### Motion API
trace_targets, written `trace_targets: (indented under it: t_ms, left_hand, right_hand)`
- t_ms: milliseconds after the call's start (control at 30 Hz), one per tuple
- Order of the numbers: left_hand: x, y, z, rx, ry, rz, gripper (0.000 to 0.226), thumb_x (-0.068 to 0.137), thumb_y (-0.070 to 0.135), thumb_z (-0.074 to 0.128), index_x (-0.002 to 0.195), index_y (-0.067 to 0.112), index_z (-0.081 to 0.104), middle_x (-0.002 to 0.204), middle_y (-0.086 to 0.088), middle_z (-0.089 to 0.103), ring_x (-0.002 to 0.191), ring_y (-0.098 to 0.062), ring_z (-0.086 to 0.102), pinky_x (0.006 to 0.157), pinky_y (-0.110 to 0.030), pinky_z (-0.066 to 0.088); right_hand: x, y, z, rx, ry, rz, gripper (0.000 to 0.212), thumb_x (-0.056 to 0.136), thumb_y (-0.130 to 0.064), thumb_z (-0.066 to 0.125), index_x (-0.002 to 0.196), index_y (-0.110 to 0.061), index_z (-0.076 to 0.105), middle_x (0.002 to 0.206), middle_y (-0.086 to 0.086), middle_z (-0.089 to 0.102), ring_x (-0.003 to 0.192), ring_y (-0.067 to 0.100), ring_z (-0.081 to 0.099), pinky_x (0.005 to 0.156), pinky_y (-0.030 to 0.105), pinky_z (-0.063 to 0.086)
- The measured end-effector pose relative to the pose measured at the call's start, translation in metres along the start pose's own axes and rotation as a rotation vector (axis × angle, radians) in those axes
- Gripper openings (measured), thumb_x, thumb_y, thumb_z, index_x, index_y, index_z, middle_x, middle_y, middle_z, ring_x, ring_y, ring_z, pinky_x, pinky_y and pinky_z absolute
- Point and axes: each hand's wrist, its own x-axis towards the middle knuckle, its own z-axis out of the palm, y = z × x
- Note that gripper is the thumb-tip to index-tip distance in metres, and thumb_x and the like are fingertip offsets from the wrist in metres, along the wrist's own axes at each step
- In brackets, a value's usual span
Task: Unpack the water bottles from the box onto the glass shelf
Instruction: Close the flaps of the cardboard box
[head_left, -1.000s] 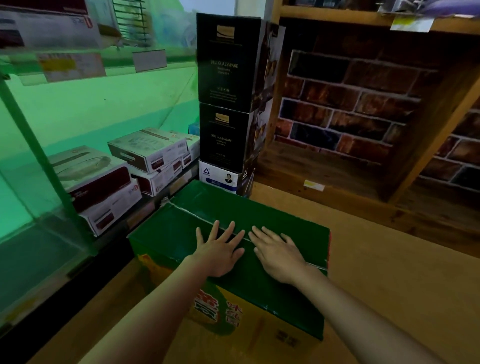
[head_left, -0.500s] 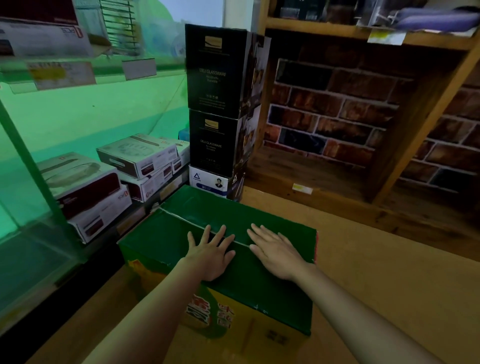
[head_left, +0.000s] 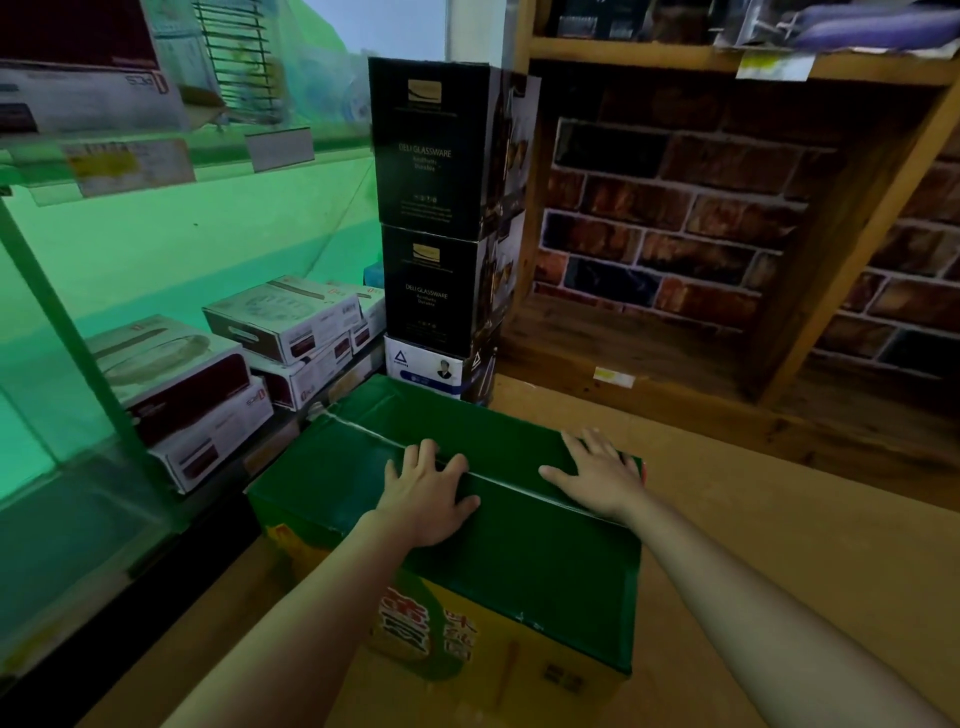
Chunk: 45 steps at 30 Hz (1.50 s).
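A cardboard box (head_left: 540, 561) with a green top and a yellow printed front stands on the wooden floor, its two top flaps closed along a taped middle seam. My left hand (head_left: 423, 491) lies flat on the near flap, fingertips curled at the seam. My right hand (head_left: 597, 475) rests spread on the far flap near the box's right end. No water bottles are visible; the box's inside is hidden. The glass shelf (head_left: 67, 499) runs along the left, tinted green.
White and red product boxes (head_left: 280, 325) are stacked on the glass shelf. A tall stack of black glassware boxes (head_left: 441, 208) stands just behind the box. A wooden shelf unit (head_left: 727, 384) with a brick-pattern back fills the right.
My right hand slid from the middle of the box top to its right end. My left hand's fingers bent onto the seam. The view shifted a little.
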Motion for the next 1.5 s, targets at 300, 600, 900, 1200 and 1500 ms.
trace_targets:
  t_ms: [300,600,900,1200,1500]
  left_hand:
    - [0.001,-0.004,0.014,-0.077,-0.007,0.066,0.077,0.093,0.055,0.037,0.151,0.025,-0.006,0.150,-0.009,0.023,0.142,-0.028,0.020,0.119,-0.048,0.010]
    - [-0.001,0.019,0.007,-0.043,-0.056,-0.361,0.125,0.062,0.086,0.045,0.148,0.020,-0.017,0.155,-0.024,-0.014,0.140,-0.052,-0.009,0.109,-0.067,0.007]
    - [-0.009,0.022,0.008,-0.312,-0.207,-0.547,0.136,0.062,0.082,0.054,0.146,0.008,-0.022,0.145,-0.028,0.019,0.135,-0.039,0.028,0.105,-0.040,0.037]
    - [-0.006,0.053,0.000,-0.400,-0.102,-0.377,0.129,0.064,0.065,0.071,0.148,0.012,-0.013,0.146,-0.024,0.012,0.129,-0.038,0.042,0.102,-0.040,0.041]
    - [0.039,0.097,-0.028,-0.499,0.085,-0.281,0.117,0.060,0.054,0.080,0.147,0.018,0.011,0.149,-0.017,0.019,0.131,-0.038,0.039,0.105,-0.047,0.041]
  right_hand:
    - [-0.005,-0.001,-0.011,-0.224,-0.067,0.103,0.095,0.074,-0.085,0.028,0.151,-0.034,0.004,0.156,0.012,0.013,0.142,0.035,0.015,0.110,0.046,0.026]
    - [-0.034,0.011,-0.029,-0.248,-0.407,0.317,0.116,0.065,-0.088,0.040,0.150,-0.012,0.019,0.156,0.012,0.022,0.140,0.031,0.031,0.111,0.039,0.032]
    - [-0.060,0.001,-0.034,0.008,-0.531,0.285,0.096,0.084,-0.058,0.055,0.151,-0.008,0.008,0.158,0.015,0.015,0.138,0.034,0.034,0.107,0.043,0.040]
    - [-0.065,0.033,-0.025,0.286,-0.440,0.354,0.105,0.076,-0.053,0.070,0.151,-0.010,0.010,0.157,0.013,0.018,0.135,0.036,0.038,0.102,0.051,0.044]
    - [-0.060,0.075,-0.058,0.462,-0.300,0.376,0.101,0.076,-0.057,0.067,0.149,-0.008,0.017,0.153,0.015,0.028,0.134,0.036,0.039,0.102,0.050,0.043]
